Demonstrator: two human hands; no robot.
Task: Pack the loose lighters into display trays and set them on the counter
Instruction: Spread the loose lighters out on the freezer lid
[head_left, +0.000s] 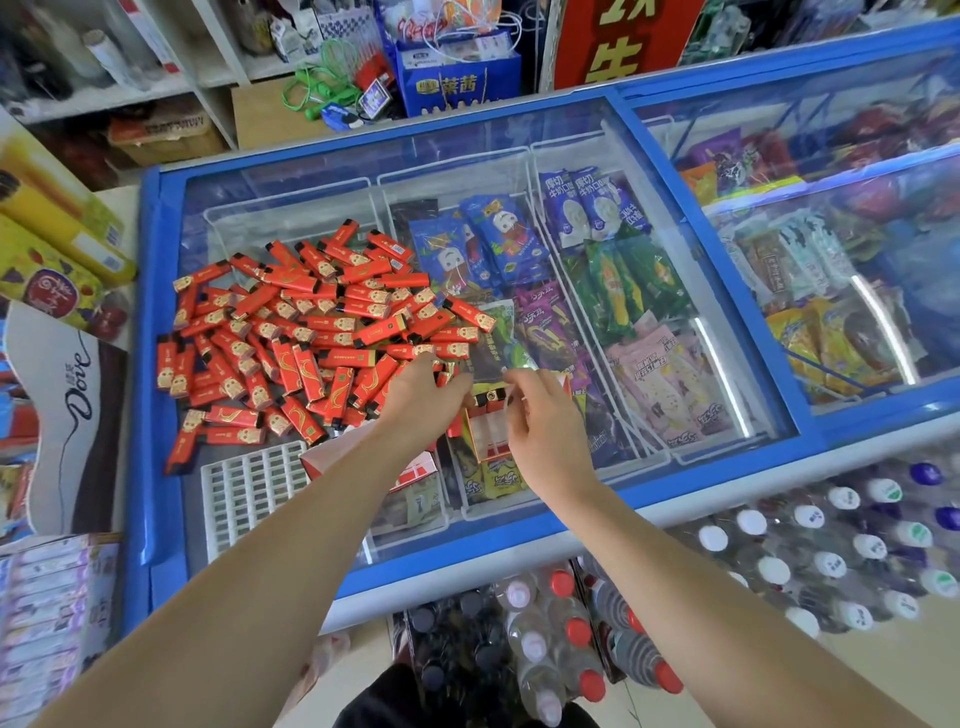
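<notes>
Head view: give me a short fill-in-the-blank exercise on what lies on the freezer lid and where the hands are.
1. The loose lighters heaped on the freezer lid are mostly ____ in colour.
2. The white grid tray lies nearer the person than the heap and holds ____ lighters.
3. The left hand reaches into the heap's ____ edge.
4. The small box sits between the left hand and the ____ hand.

Missing words: red; no; right; right
</notes>
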